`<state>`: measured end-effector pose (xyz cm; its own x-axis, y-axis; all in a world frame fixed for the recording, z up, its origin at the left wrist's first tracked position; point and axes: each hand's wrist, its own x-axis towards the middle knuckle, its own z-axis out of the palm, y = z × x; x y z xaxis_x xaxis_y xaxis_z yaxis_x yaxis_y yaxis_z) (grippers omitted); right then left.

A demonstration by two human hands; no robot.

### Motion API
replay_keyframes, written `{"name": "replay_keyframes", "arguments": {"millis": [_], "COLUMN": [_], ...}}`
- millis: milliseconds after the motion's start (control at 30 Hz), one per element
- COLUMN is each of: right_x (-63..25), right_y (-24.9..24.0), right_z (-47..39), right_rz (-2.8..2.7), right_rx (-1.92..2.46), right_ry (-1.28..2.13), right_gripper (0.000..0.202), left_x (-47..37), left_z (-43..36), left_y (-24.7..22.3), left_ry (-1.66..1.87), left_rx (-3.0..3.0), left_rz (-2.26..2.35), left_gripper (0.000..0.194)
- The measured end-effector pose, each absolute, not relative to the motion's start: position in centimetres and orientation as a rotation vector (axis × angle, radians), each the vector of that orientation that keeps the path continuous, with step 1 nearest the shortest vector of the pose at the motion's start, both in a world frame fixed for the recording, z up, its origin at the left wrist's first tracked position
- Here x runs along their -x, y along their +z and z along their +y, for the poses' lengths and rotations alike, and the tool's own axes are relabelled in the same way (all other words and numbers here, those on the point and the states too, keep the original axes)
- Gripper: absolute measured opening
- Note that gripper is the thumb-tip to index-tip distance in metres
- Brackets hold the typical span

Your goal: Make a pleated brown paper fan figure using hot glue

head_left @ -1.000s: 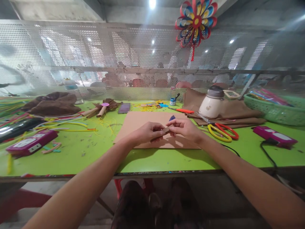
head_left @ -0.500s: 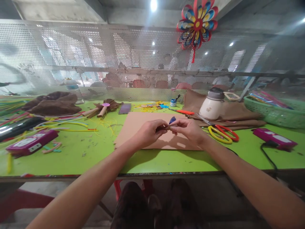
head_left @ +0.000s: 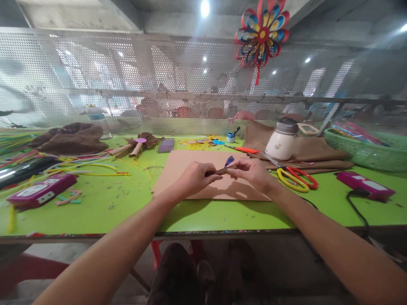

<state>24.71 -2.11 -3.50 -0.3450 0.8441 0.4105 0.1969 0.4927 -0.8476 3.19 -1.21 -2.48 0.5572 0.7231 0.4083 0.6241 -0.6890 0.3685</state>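
A thin brown strip (head_left: pixel 221 171) stretches between my two hands, above a light brown board (head_left: pixel 178 163) on the green table. My left hand (head_left: pixel 199 176) is closed around the strip's left end. With thumb and fingertips together, my right hand (head_left: pixel 251 171) pinches its right end. A small dark blue piece (head_left: pixel 229 161) stands up just behind my right fingertips; whether it is joined to the strip I cannot tell. What lies inside my left fingers is hidden.
Scissors (head_left: pixel 294 178) with yellow and red handles lie right of the board, before a white jar (head_left: pixel 281 142) and folded brown cloth (head_left: pixel 330 156). An orange-handled tool (head_left: pixel 246 150) and small blue bottle (head_left: pixel 231 137) are behind. Purple power strips (head_left: pixel 43 190) lie on both sides.
My left hand has shifted slightly left, away from the right fingertips, so more of the brown strip shows between them. My right hand has hardly moved.
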Motion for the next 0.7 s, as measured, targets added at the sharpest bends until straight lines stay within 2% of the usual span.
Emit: {"name": "replay_keyframes", "arguments": {"millis": [367,700], "right_x": [-24.7,-25.6], "right_y": [-3.6,-3.1], "right_z": [-2.1,-1.4], "right_rz": [-1.821,-1.705], "right_rx": [0.823,0.907], "right_ry": [1.048,1.018], "right_gripper": [0.033,0.029], "left_x": [-3.4,-2.4], "left_z": [-1.9,-1.7], "left_y": [-2.2,-1.1], "left_ry": [0.772,0.518], "left_rx": [-2.556,-2.472], "left_rz": [1.046,1.033], "left_gripper": [0.033,0.035]}}
